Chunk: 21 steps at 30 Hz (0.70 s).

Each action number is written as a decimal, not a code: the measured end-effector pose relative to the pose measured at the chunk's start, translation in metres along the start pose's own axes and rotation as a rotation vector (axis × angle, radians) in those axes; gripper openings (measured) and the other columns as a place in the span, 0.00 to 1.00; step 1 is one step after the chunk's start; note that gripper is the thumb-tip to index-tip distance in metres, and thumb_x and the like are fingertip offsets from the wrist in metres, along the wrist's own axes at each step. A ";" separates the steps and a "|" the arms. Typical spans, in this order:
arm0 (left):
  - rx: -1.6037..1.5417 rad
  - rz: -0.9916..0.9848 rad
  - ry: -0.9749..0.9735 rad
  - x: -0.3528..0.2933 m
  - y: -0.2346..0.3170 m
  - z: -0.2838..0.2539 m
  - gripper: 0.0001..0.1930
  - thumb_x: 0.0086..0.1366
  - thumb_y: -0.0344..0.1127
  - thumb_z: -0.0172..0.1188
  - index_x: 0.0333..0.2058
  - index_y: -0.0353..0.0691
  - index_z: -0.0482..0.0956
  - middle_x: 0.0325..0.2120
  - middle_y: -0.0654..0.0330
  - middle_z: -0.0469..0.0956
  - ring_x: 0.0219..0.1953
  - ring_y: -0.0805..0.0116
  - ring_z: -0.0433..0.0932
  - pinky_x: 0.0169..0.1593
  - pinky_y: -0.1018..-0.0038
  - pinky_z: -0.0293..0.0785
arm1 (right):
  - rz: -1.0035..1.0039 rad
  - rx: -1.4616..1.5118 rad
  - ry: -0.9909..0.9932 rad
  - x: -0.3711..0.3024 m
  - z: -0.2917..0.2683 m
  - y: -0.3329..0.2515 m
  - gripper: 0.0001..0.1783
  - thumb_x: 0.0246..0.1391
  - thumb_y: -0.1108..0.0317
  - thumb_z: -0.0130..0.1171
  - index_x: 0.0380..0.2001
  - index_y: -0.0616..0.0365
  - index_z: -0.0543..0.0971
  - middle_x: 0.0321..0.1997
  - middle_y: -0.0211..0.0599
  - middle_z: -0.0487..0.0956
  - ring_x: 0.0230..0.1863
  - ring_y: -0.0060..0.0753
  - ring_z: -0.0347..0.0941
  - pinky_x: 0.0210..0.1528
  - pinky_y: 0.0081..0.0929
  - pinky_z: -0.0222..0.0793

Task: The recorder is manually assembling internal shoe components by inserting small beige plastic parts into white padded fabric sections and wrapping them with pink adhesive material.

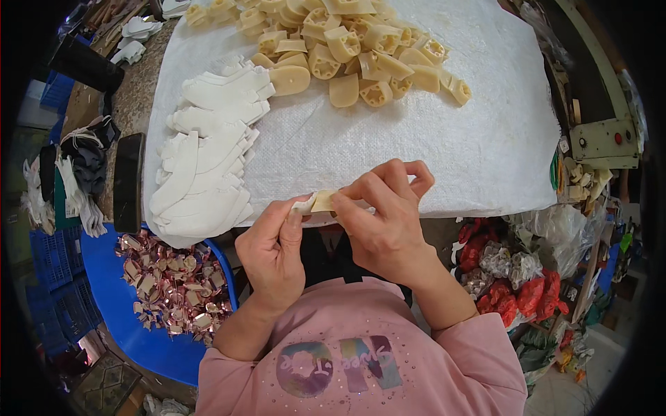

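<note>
In front of my body, at the near edge of the table, both hands meet. My left hand (272, 249) is closed, thumb and fingers pinching a small white sheet piece (304, 205). My right hand (381, 215) is closed on a cream plastic block (324, 201), which looks like a shoe heel and touches the white piece. Its far end is hidden by my fingers. To the left lies an overlapping stack of white cut pieces (205, 163). Many similar cream heels (343, 45) are heaped at the back of the table.
A white woven sheet (479, 149) covers the table. Left of it lies a dark phone (129, 184). A blue basin (132, 333) with shiny pink pieces (173, 284) stands below left. Red and clear plastic bags (520, 291) lie at right, below a control box (603, 141).
</note>
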<state>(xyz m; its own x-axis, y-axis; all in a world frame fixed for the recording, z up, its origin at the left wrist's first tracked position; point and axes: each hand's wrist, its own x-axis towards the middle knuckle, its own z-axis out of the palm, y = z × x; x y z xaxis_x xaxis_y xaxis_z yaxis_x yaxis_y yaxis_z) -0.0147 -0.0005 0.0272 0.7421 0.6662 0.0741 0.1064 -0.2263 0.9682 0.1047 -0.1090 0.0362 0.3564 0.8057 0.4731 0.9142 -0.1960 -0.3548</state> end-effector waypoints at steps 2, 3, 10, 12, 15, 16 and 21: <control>0.053 0.067 -0.014 0.001 -0.005 0.004 0.12 0.67 0.31 0.48 0.38 0.27 0.76 0.27 0.57 0.78 0.30 0.74 0.75 0.37 0.79 0.70 | -0.011 0.000 -0.018 0.001 0.001 0.004 0.14 0.28 0.73 0.59 0.26 0.51 0.73 0.26 0.28 0.67 0.34 0.34 0.63 0.40 0.44 0.46; 0.109 0.130 -0.022 0.002 -0.008 0.006 0.12 0.67 0.31 0.48 0.39 0.27 0.76 0.27 0.57 0.77 0.29 0.73 0.74 0.36 0.78 0.70 | -0.025 0.005 -0.039 0.001 0.002 0.005 0.14 0.27 0.73 0.59 0.25 0.51 0.72 0.26 0.29 0.66 0.34 0.34 0.63 0.40 0.43 0.46; 0.338 0.373 -0.036 0.004 -0.014 0.011 0.11 0.65 0.27 0.50 0.43 0.29 0.75 0.29 0.58 0.74 0.30 0.69 0.73 0.35 0.77 0.69 | -0.016 0.057 0.005 -0.008 0.018 0.017 0.14 0.29 0.75 0.60 0.25 0.52 0.72 0.28 0.30 0.67 0.35 0.35 0.62 0.40 0.42 0.46; 0.036 0.250 -0.065 0.006 -0.013 0.007 0.10 0.62 0.26 0.55 0.42 0.32 0.77 0.33 0.54 0.74 0.31 0.68 0.73 0.34 0.77 0.69 | 0.054 0.301 0.068 -0.010 0.021 0.022 0.14 0.32 0.77 0.60 0.28 0.52 0.74 0.29 0.29 0.68 0.35 0.34 0.62 0.40 0.39 0.47; -0.144 0.186 -0.102 0.009 -0.032 0.003 0.10 0.61 0.29 0.57 0.41 0.35 0.79 0.35 0.57 0.73 0.32 0.71 0.72 0.36 0.80 0.69 | 0.075 0.455 0.064 -0.009 0.018 0.021 0.15 0.35 0.79 0.59 0.31 0.53 0.74 0.29 0.28 0.69 0.33 0.33 0.62 0.40 0.35 0.48; -0.279 0.173 -0.115 0.009 -0.031 0.006 0.10 0.60 0.31 0.59 0.40 0.37 0.79 0.33 0.59 0.73 0.31 0.74 0.71 0.36 0.81 0.68 | 0.073 0.460 0.062 -0.011 0.018 0.023 0.15 0.35 0.79 0.59 0.31 0.53 0.74 0.29 0.28 0.69 0.33 0.33 0.62 0.40 0.35 0.48; -0.092 0.343 -0.130 0.016 -0.024 0.007 0.08 0.58 0.30 0.61 0.35 0.34 0.78 0.23 0.60 0.73 0.26 0.69 0.70 0.32 0.77 0.67 | 0.151 0.725 0.021 -0.019 0.019 0.023 0.14 0.35 0.81 0.58 0.30 0.54 0.73 0.26 0.30 0.68 0.30 0.35 0.63 0.39 0.30 0.49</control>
<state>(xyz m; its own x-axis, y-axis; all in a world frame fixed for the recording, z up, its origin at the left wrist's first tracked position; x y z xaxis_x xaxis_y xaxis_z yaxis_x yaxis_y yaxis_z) -0.0008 0.0104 0.0039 0.8026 0.4659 0.3724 -0.2183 -0.3517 0.9103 0.1151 -0.1184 0.0039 0.4782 0.7871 0.3895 0.5005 0.1202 -0.8574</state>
